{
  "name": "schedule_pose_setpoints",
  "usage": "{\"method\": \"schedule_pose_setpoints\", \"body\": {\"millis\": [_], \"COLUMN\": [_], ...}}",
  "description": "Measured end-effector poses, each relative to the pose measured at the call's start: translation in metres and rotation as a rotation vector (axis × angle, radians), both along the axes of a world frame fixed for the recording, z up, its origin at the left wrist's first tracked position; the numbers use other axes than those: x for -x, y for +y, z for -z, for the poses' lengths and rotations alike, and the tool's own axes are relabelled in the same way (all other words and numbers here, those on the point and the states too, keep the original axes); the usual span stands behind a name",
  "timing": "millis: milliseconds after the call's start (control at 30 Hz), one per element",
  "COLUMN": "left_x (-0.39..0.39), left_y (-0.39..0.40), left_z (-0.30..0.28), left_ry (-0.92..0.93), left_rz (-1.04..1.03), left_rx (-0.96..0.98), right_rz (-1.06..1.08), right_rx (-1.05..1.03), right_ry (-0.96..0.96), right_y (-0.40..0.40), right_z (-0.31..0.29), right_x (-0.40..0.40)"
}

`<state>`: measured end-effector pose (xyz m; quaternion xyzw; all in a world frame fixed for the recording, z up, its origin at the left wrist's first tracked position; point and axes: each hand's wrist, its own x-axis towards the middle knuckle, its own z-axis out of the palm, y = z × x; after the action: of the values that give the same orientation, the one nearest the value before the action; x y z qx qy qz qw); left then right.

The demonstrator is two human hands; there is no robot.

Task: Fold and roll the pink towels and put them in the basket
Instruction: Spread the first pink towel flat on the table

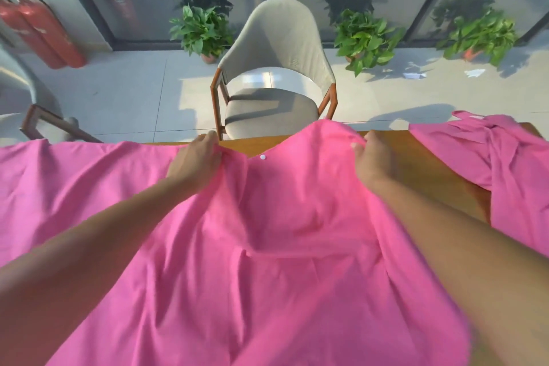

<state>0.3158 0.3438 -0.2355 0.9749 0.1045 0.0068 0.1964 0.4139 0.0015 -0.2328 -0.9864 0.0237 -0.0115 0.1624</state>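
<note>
I've got both hands on the far edge of the pink towel (267,246) now: left hand (194,165) bunching the cloth in curled fingers, right hand (372,160) pinching it too. The towel runs from that grip back toward me across the counter (430,163), long axis near-to-far, so I judge the fold comes toward me. A second towel (490,154) lies far right. No basket visible; the towel's near edge is cut off.

Bright daylight, hard floor (133,92) shadows, fisheye edges, blurred forearms.
</note>
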Motion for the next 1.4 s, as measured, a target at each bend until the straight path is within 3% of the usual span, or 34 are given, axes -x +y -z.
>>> {"method": "schedule_pose_setpoints", "body": {"millis": [233,400,600,800,1100,1167,1300,1400], "left_x": [-0.079,-0.081,0.0,0.098,0.195,0.212,0.241,0.258], "left_y": [0.014,-0.004,-0.036,-0.069,-0.147,-0.161,-0.187,-0.215], "left_z": [-0.04,-0.024,0.02,0.043,0.025,0.018,0.005,-0.003], "left_ry": [-0.141,0.034,0.16,0.213,0.338,0.365,0.341,0.263], "left_rz": [-0.058,0.014,0.198,0.27,0.201,0.187,0.123,0.216], "left_rx": [0.027,0.131,0.032,-0.01,0.059,0.085,0.143,0.124], "right_rz": [0.116,0.145,0.066,0.018,0.072,0.148,0.649,0.925], "right_rx": [-0.05,-0.109,0.04,0.214,0.234,0.164,-0.347,-0.6], "right_ry": [-0.212,-0.003,0.328,0.246,0.404,0.372,0.14,0.282], "right_y": [-0.072,-0.09,-0.11,-0.133,-0.147,-0.145,-0.14,-0.137], "right_z": [-0.064,-0.053,0.018,0.045,0.026,0.021,0.008,-0.002], "right_x": [-0.074,-0.069,0.028,0.122,0.201,0.218,0.233,0.236]}}
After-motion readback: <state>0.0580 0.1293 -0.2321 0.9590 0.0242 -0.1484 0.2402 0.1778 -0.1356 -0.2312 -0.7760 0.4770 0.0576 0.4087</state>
